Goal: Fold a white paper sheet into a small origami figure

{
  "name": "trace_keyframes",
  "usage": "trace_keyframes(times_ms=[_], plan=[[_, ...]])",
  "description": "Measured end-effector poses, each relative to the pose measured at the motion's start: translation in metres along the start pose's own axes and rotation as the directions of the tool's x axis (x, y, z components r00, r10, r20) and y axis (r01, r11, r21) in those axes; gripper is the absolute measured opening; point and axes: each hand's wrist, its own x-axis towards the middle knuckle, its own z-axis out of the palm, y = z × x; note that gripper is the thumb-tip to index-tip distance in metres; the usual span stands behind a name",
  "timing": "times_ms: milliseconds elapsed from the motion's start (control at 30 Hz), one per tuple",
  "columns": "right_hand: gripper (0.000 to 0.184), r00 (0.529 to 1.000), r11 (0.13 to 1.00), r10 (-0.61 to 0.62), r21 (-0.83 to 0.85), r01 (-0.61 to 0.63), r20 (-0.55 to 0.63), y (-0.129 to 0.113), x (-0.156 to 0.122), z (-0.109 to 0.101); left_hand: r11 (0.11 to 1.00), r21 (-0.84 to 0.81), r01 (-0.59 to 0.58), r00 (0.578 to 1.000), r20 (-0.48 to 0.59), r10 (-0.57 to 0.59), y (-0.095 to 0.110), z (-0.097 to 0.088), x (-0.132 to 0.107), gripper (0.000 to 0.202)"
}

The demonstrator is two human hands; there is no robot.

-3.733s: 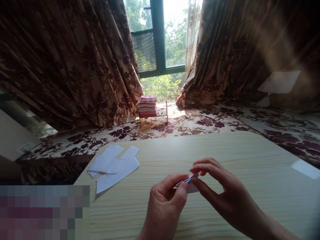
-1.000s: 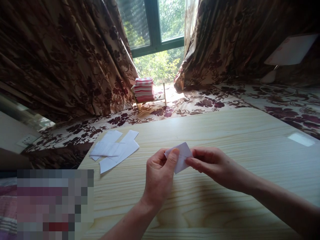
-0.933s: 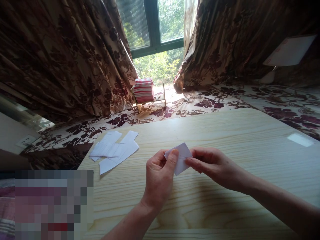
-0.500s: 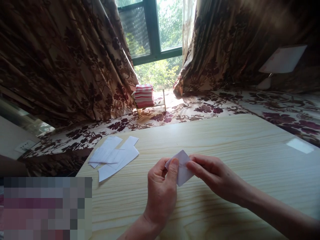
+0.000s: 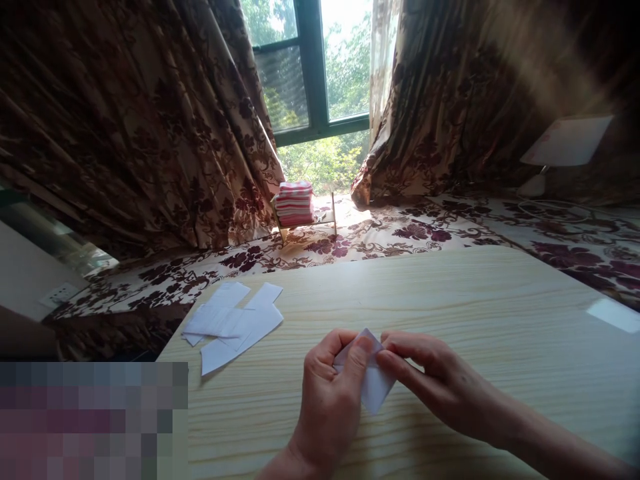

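Observation:
A small folded piece of white paper (image 5: 376,385), roughly diamond-shaped, is held just above the wooden table (image 5: 450,287). My left hand (image 5: 336,387) grips its left side, the thumb pressed flat on top and the fingers curled behind. At the paper's right edge, my right hand (image 5: 425,370) pinches between thumb and forefinger. A crease crosses the upper part of the paper. The underside and the fingertips behind it are hidden.
Several white paper strips (image 5: 240,330) overlap on the table's left side. Beyond the table are a stack of striped cloths (image 5: 295,202) on a small stand, a lamp (image 5: 567,141) and patterned curtains (image 5: 200,133). A blurred block covers the lower left corner.
The whole scene sits slightly lower in view. Both hands and the paper are lower too, and my left thumb now lies nearer the paper's top corner. Both hands keep their hold.

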Motion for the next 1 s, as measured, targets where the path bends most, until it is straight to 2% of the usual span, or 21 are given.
trace_keyframes(times_ms=[267,400,600,800,933,1000], plan=[[0.037,0.999,0.999,0.032,0.026,-0.032,-0.010,0.007,-0.001,0.002,0.999,-0.036,0.030,1.000,-0.001,-0.030,-0.005,-0.003,0.003,0.027],[0.036,0.991,0.995,0.092,0.045,-0.088,-0.099,0.012,-0.002,-0.003,0.989,-0.147,0.026,0.999,0.028,-0.022,-0.007,-0.008,0.008,0.031],[0.036,0.979,0.991,0.129,0.059,-0.121,-0.158,0.014,-0.003,-0.009,0.999,-0.039,-0.038,0.995,0.096,0.041,0.000,-0.008,0.005,0.022],[0.036,0.983,0.994,0.097,0.060,-0.088,-0.159,0.016,-0.003,-0.007,0.992,0.070,-0.103,0.992,0.077,0.097,0.004,-0.006,0.003,0.025],[0.033,0.983,0.995,0.091,0.045,-0.085,-0.156,0.016,-0.002,-0.008,0.995,0.077,-0.070,0.997,0.044,0.067,0.004,-0.007,0.006,0.027],[0.021,0.969,0.998,0.056,0.007,-0.056,-0.239,0.016,-0.002,-0.009,0.996,0.081,-0.033,0.999,0.000,0.033,0.003,-0.008,0.008,0.029]])
